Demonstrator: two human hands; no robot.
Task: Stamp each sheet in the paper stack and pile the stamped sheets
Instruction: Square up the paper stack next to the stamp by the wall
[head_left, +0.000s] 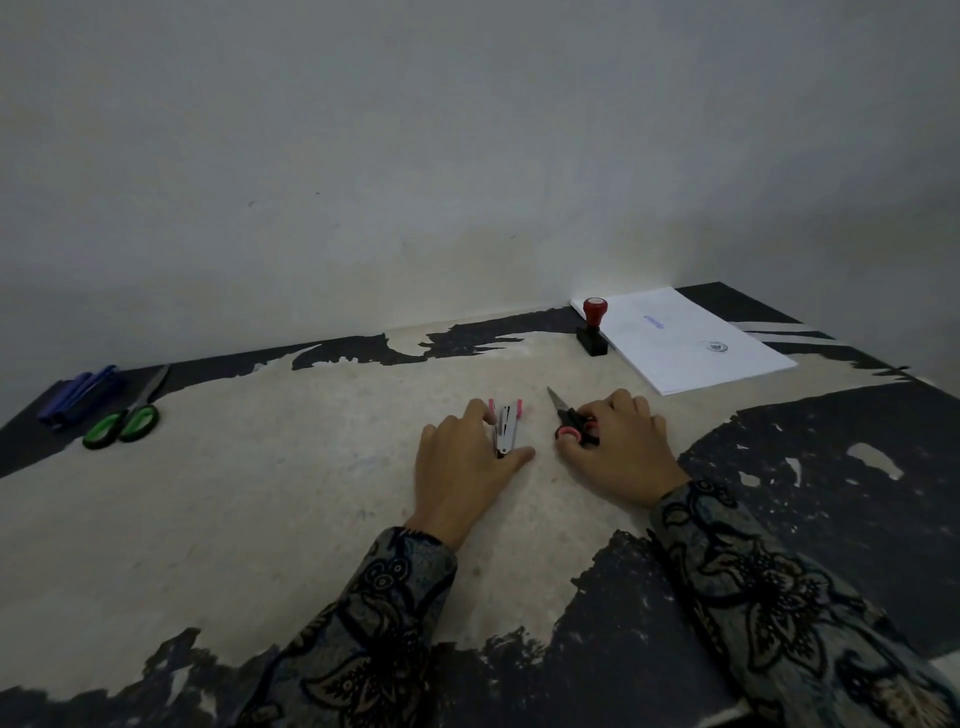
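Faintly: blue stamp mark unreadable on paper stack (685, 340); stamp (593, 325) beside.

Single head cam, wide-angle, worn by the person, facing fwd & down across the table (311, 493) toward the wall (467, 130) behind it. Table's near edge sits at frame bottom, close under the lens; its far edge meets the wall mid-frame. No 2nd view, so no overlap.
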